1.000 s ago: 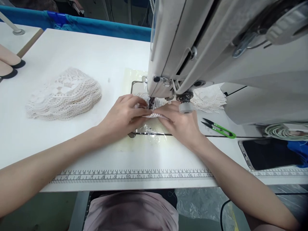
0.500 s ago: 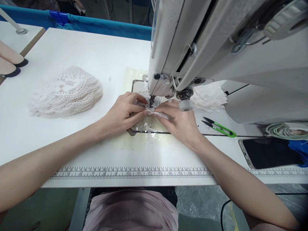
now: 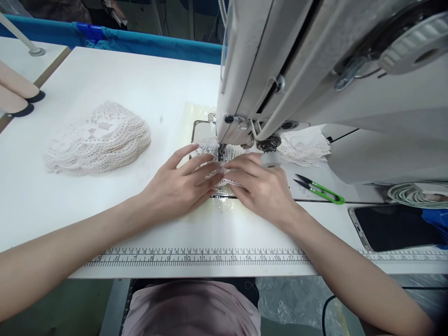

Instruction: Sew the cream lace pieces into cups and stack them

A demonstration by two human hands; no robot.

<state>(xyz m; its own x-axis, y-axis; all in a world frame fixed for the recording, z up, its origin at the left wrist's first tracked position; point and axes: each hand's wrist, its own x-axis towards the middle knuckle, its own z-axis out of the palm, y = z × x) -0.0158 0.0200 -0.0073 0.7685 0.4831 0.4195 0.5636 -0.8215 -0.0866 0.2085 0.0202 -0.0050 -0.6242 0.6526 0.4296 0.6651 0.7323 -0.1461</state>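
Observation:
A piece of white lace (image 3: 229,182) lies under the presser foot (image 3: 221,151) of the sewing machine (image 3: 266,70). My left hand (image 3: 184,184) rests at the left of the lace, its fingers stretched out and spread over it, fingertips close to the foot. From the other side, my right hand (image 3: 262,182) has the lace's scalloped front edge between thumb and fingers. The tips of both hands nearly meet in front of the needle area. Fingers hide much of the lace.
A stack of white lace pieces (image 3: 101,140) lies to the left, more lace (image 3: 304,145) behind the machine head. Green thread snips (image 3: 320,190), a phone (image 3: 395,227) and a coil of pale cord (image 3: 416,193) are to the right. A printed ruler (image 3: 203,258) follows the table's front edge.
My left hand has gone from a pinch on the lace edge to spread fingers laid over it. The lace edge lies nearer to me. The whole view has shifted slightly.

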